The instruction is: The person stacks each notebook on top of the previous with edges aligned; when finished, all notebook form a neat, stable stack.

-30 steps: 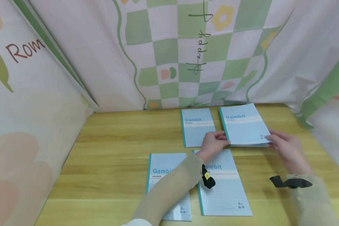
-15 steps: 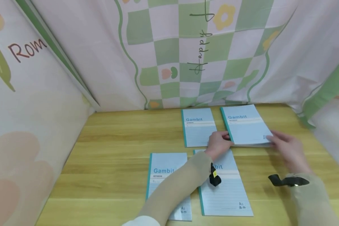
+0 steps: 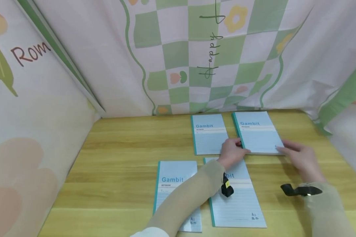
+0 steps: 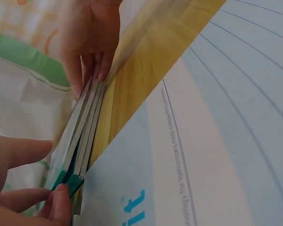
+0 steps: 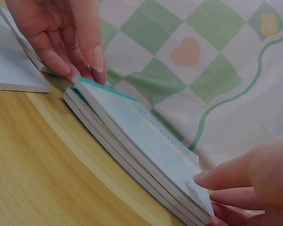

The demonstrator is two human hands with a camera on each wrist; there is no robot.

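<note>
Notebook stack (image 3: 258,138), likely being squared on surface (image 3: 130,141): right hand (image 3: 305,159) pinches corner, left hand (image 3: 232,153) touches spines, grip unclear. Next move calls for aligning edges, then release.

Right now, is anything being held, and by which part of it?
Yes, the far-right stack of notebooks, by its near corners: the left grip holds the one at the spine, the right grip the other.
</note>
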